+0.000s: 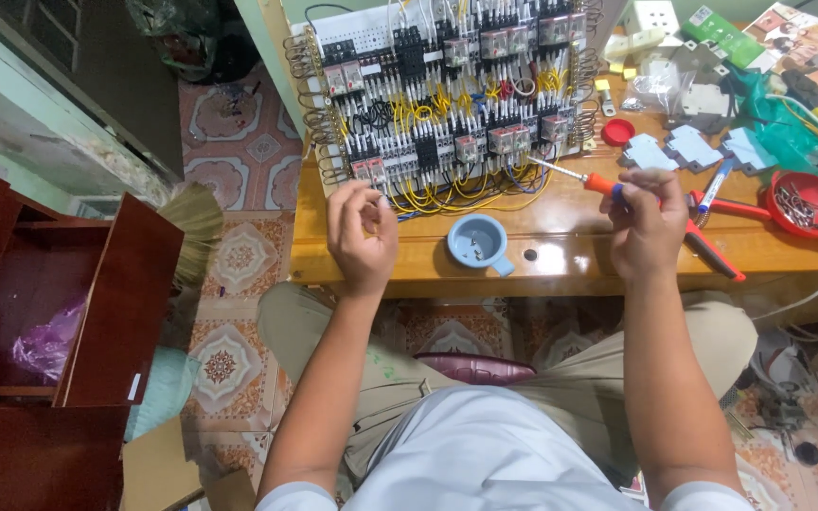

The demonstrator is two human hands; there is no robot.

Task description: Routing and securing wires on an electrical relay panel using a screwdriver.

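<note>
Nearest us, our left hand (362, 237) curls closed on something too small to tell, and our right hand (644, 227) grips the orange-handled screwdriver (579, 176), its tip at the wiring board's (447, 95) 4 o'clock corner. Most relays look wired, we judge; the blue cup (477, 241) holds leftover bits. Farther, at 1 o'clock on the worktop (560, 248), lie a green packet (723, 36) and a printed leaflet (811, 43).

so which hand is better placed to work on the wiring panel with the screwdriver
Right. The right hand already grips the orange-handled screwdriver, its tip pointing at the wiring panel's lower edge. The left hand hovers loosely curled, seemingly without a tool, though it is close to the panel too.
</note>
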